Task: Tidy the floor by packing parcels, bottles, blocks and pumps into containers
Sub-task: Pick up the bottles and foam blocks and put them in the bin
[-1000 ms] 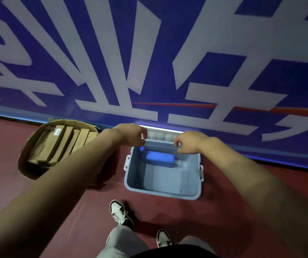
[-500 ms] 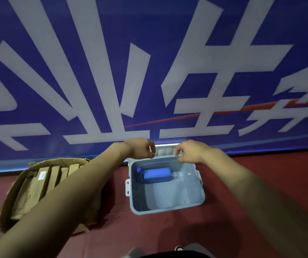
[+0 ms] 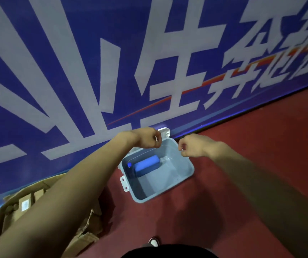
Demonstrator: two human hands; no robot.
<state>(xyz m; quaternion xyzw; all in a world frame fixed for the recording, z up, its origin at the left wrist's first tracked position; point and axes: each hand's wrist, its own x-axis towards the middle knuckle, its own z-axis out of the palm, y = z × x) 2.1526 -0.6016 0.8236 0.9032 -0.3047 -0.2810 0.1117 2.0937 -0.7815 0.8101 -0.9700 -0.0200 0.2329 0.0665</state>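
A blue-grey plastic bin (image 3: pixel 184 175) stands on the red floor against the wall. Inside it lies a clear bottle with a blue label (image 3: pixel 146 165) and a blue cap. The bin's white lid (image 3: pixel 164 131) stands behind its far rim, leaning on the wall. My left hand (image 3: pixel 146 138) is at the far rim with its fingers curled round the lid's edge. My right hand (image 3: pixel 193 146) hovers over the bin's far right corner, fingers curled, off the lid and holding nothing.
A torn cardboard box (image 3: pixel 43 205) with brown parcels (image 3: pixel 25 203) in it lies to the left, partly hidden by my left forearm. A blue banner wall (image 3: pixel 112 62) runs behind the bin. My shoe (image 3: pixel 154 242) shows at the bottom.
The view has swung left and tilted, so the bin now sits turned. My right hand has come off the lid's edge; my left hand stays on it.
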